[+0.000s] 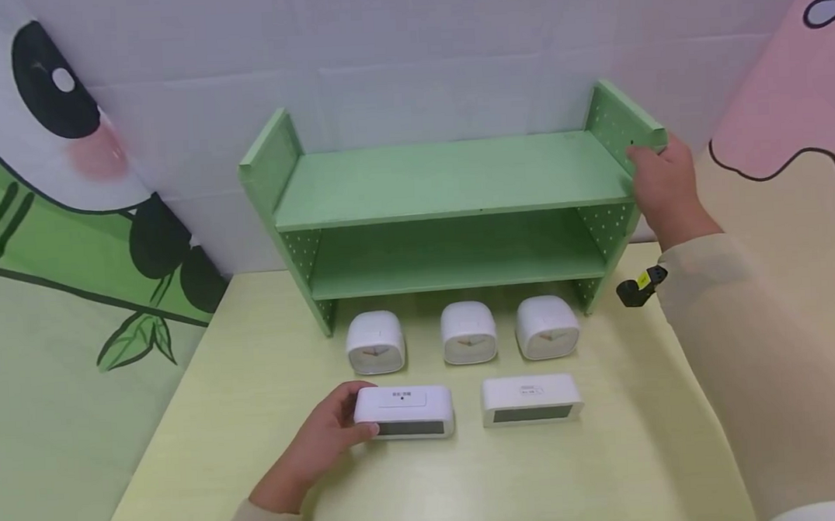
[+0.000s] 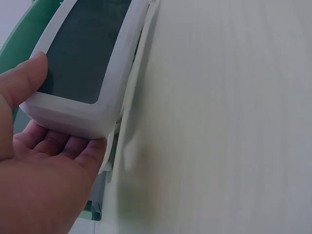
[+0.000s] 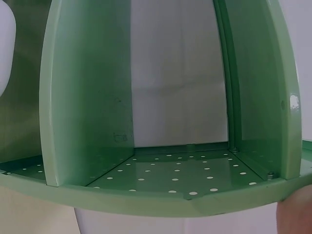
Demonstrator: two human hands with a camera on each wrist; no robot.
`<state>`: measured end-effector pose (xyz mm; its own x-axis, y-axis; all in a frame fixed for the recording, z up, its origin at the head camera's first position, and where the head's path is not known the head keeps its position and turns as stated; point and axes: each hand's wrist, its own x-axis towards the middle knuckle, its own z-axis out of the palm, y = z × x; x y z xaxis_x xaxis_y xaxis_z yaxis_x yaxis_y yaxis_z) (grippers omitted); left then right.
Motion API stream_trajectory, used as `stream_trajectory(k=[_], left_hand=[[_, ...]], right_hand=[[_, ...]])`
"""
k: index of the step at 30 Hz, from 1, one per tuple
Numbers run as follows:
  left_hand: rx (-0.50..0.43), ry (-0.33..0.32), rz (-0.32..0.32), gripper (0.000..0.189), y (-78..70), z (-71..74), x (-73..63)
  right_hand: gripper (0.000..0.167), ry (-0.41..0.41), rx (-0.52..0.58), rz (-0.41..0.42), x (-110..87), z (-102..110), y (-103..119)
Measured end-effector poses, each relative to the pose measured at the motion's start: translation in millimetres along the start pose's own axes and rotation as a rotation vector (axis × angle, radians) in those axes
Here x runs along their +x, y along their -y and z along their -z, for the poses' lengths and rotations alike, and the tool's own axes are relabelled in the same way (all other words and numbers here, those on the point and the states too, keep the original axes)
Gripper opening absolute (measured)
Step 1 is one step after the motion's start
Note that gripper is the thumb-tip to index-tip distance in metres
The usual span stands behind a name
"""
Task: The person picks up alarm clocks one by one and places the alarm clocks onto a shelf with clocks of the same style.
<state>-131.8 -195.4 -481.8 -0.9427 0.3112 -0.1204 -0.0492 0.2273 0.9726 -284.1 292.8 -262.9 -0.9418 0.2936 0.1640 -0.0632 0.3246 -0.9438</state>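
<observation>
My left hand (image 1: 327, 431) grips the left end of a white digital clock (image 1: 406, 405) with a dark front display. In the left wrist view, the thumb lies over the edge of the clock's display (image 2: 83, 53) and the other fingers are behind the body. My right hand (image 1: 669, 183) holds the upper right side panel of a green two-tier shelf (image 1: 449, 177), thumb on its inner face. Only a bit of that hand (image 3: 296, 214) shows in the right wrist view, at the shelf's side panel (image 3: 168, 207).
A second white digital clock (image 1: 532, 399) lies to the right of the held one. Between these and the shelf stand three small white dial clocks (image 1: 375, 344) in a row. All are on a pale wooden table (image 1: 240, 361), with a cartoon-printed cloth (image 1: 416, 66) behind.
</observation>
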Motion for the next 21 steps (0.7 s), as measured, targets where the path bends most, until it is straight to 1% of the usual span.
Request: stream_trajectory(k=[4,10,15,19,21], left_hand=[[-0.005,-0.022,0.022,0.054,-3.7,0.7,-2.2],[0.008,-0.052,0.070,0.053,-15.8,3.4,-4.7],[0.045,-0.025,0.094,0.055,-27.7,9.4,-7.7],[0.070,0.003,0.085,0.055,-40.5,12.8,-10.2],[0.087,0.006,0.078,0.055,-47.8,13.5,-11.2]], right_hand=[[0.052,-0.003,-0.007,0.002,-0.1,0,-1],[0.051,-0.020,0.003,0.005,-0.3,-1,-2],[0.051,-0.030,0.006,0.009,-0.6,-3,-2],[0.051,-0.036,-0.004,0.019,-1.0,-3,-2],[0.050,-0.037,0.002,0.022,-1.1,-3,-2]])
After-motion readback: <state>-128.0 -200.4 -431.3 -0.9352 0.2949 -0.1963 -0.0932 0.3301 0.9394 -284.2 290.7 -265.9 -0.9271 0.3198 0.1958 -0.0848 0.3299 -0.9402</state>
